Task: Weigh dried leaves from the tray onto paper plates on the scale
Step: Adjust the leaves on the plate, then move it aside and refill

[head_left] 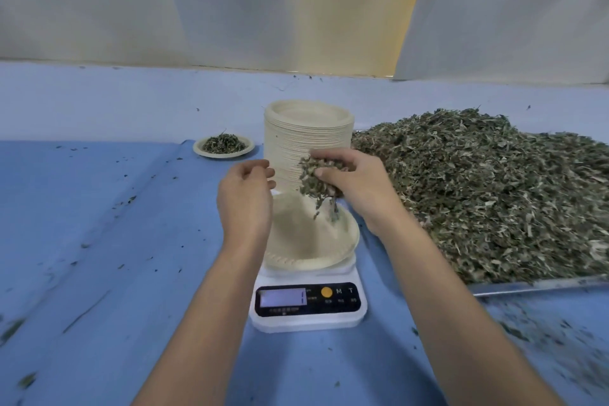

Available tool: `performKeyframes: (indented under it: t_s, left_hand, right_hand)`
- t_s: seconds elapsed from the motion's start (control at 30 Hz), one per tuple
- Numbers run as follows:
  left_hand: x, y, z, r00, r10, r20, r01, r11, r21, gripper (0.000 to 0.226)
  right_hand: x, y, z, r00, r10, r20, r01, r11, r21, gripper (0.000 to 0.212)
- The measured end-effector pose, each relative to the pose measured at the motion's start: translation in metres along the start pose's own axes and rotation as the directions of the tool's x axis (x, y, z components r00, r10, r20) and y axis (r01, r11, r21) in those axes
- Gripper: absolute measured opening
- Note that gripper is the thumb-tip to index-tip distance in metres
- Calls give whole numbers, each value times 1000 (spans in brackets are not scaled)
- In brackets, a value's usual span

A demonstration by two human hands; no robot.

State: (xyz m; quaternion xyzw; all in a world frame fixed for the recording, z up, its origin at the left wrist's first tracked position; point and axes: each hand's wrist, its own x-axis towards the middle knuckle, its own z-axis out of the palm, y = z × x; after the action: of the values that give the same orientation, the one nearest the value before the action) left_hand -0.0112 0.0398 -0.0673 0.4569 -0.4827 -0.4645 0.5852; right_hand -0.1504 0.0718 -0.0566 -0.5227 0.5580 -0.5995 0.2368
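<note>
Nearest, scale (308, 303) bearing a plate (306, 241) under both hands. Left hand (245, 198) loosely curled, holding nothing; right hand (357, 186) grips leaves (313, 175) over the plate. Behind them, plate stack (308, 138); right, tray (527, 285) with leaf heap (478, 191); far left, filled plate (224, 146).

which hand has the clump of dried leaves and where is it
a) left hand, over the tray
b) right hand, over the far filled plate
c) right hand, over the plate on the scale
c: the right hand grips the dried leaves above the paper plate on the scale, with bits dropping toward it.
</note>
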Motion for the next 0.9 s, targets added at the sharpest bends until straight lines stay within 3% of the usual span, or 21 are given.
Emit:
performKeyframes:
  t_s: [0.17, 0.23, 0.4, 0.7, 0.9]
  left_hand:
    - [4, 5, -8, 1000, -17, -27, 16, 999, -37, 23]
    - [5, 6, -9, 999, -24, -27, 23, 999, -45, 24]
    - [3, 7, -8, 999, -32, -8, 31, 998, -51, 24]
    - [2, 7, -8, 998, -62, 17, 63, 995, -81, 23]
    - [0, 6, -4, 998, -49, 47, 52, 997, -62, 24]
  right_hand:
    - [-7, 7, 19, 990, 30, 137, 15, 948, -318, 46]
    - [-8, 8, 20, 981, 46, 188, 27, 930, -366, 45]
    - [-13, 2, 18, 983, 40, 177, 13, 956, -291, 22]
    - [-15, -3, 20, 997, -22, 80, 33, 990, -139, 22]
    - [-16, 0, 15, 982, 18, 188, 10, 989, -147, 22]
